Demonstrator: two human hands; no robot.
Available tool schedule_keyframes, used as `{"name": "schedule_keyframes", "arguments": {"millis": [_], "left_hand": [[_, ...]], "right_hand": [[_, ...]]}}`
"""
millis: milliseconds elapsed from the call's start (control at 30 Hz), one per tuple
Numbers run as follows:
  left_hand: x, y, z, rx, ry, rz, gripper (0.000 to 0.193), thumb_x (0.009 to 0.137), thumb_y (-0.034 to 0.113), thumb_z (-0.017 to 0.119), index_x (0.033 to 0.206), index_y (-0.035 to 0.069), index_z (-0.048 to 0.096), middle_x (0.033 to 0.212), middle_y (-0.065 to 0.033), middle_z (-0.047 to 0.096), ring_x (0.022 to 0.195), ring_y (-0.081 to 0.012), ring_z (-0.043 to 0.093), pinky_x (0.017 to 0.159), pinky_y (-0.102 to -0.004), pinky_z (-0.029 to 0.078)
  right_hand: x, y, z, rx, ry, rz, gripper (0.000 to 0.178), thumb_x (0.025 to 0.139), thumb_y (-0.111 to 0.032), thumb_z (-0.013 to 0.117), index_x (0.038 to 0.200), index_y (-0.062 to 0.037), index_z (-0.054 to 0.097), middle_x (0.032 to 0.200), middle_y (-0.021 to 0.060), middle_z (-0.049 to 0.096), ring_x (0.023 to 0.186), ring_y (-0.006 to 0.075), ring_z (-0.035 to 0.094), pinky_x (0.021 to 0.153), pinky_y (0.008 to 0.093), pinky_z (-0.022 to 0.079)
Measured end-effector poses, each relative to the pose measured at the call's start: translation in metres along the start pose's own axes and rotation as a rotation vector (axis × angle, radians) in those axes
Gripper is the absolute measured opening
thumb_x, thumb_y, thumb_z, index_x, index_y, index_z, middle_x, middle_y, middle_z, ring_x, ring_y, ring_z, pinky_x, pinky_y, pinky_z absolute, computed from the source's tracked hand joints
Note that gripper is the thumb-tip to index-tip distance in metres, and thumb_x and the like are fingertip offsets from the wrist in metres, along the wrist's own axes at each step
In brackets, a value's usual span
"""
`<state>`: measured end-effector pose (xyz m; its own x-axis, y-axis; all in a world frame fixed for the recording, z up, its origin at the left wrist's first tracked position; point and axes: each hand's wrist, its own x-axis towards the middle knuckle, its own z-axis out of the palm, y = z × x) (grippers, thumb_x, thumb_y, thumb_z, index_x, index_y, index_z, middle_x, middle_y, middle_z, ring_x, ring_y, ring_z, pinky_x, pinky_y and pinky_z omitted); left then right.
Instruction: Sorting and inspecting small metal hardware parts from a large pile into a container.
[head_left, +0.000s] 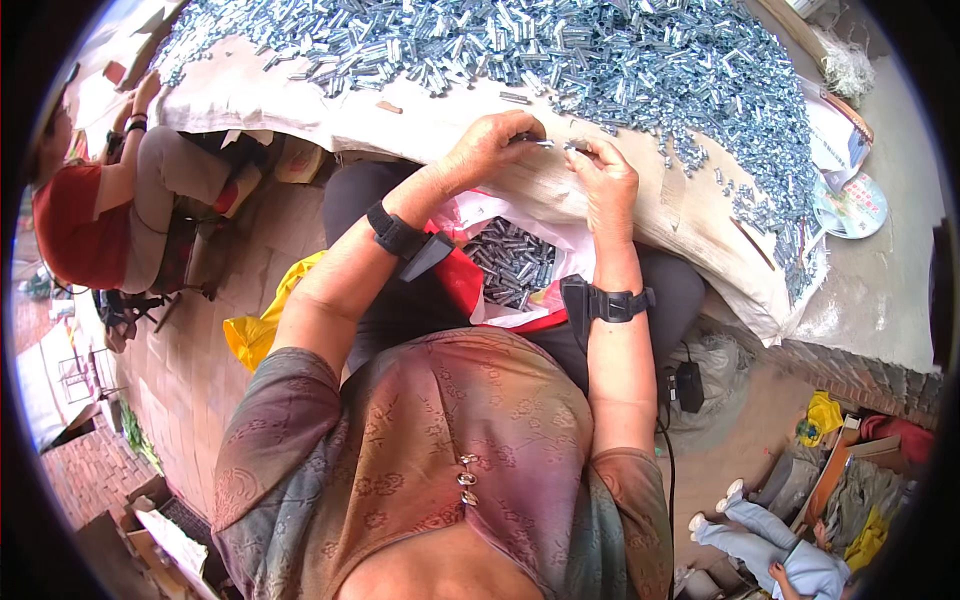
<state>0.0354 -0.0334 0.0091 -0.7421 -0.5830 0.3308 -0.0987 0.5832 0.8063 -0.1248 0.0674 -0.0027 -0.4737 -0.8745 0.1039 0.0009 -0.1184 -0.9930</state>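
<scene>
Just in front of the near edge of a white cloth (400,128), both my hands are raised close together, fingertips apart. My left hand (490,148) is closed in a pinch on a small dark metal piece (532,140) with a bright tip. My right hand (610,182) pinches another small metal piece (577,147), mostly hidden by the fingers. Beyond them spreads a large heap of small shiny cylindrical metal parts (560,45). Below my hands, a red and white bag (462,275) sits open in my lap with darker metal cylinders (510,262) inside.
A yellow bag (270,310) lies left of my lap. At the far left a person in a red top (80,220) sits by the cloth. A round printed fan (852,207) lies at the right. Lower right, another person (770,540) is near boxes. A black cable (672,480) hangs beside me.
</scene>
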Motion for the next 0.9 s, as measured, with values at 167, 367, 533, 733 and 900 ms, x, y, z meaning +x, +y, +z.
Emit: {"name": "schedule_keyframes", "arguments": {"millis": [167,367,533,733,900], "left_hand": [[-0.002,0.003,0.004,-0.050,0.003,-0.032,0.016,0.078,0.005,0.062,0.093,0.002,0.060,0.082,-0.0071,0.059,0.076,-0.0149,0.056,0.070,-0.0276,0.045],[-0.005,0.004,0.010,-0.219,0.055,-0.138,0.014,0.077,0.007,0.065,0.091,0.003,0.061,0.076,-0.0004,0.057,0.071,-0.0075,0.051,0.066,-0.0236,0.044],[-0.010,-0.007,0.018,-0.466,0.150,-0.186,0.015,0.079,0.008,0.067,0.091,0.005,0.060,0.074,0.0033,0.056,0.068,-0.0034,0.048,0.060,-0.0196,0.041],[-0.009,0.012,0.019,-0.608,0.180,-0.206,0.014,0.084,0.011,0.064,0.094,0.004,0.057,0.072,0.0026,0.057,0.059,-0.0051,0.048,0.055,-0.0194,0.042],[-0.003,-0.002,0.032,0.039,0.167,0.071,0.018,0.080,0.010,0.065,0.095,0.004,0.056,0.067,-0.0044,0.057,0.057,-0.0094,0.052,0.053,-0.0262,0.044]], "right_hand": [[-0.006,0.002,0.003,0.109,-0.013,0.031,0.025,0.077,-0.001,0.066,0.101,0.0030,0.062,0.083,0.0037,0.064,0.072,0.0070,0.058,0.067,0.0197,0.047],[-0.008,0.001,0.003,0.094,-0.023,0.038,0.025,0.077,-0.003,0.066,0.101,0.0025,0.062,0.083,0.0031,0.064,0.072,0.0071,0.058,0.067,0.0199,0.046],[-0.009,-0.003,0.005,0.125,-0.028,0.037,0.022,0.077,-0.004,0.066,0.099,0.0021,0.064,0.082,0.0025,0.064,0.072,0.0069,0.058,0.067,0.0197,0.046],[-0.010,0.009,0.003,-0.046,-0.008,-0.098,0.018,0.078,-0.003,0.065,0.095,0.0007,0.064,0.086,0.0017,0.063,0.073,0.0065,0.057,0.065,0.0195,0.045],[-0.007,0.008,0.004,-0.455,-0.087,-0.201,0.020,0.071,0.001,0.062,0.091,-0.0023,0.062,0.084,0.0082,0.061,0.079,0.0202,0.059,0.071,0.0297,0.047]]}}
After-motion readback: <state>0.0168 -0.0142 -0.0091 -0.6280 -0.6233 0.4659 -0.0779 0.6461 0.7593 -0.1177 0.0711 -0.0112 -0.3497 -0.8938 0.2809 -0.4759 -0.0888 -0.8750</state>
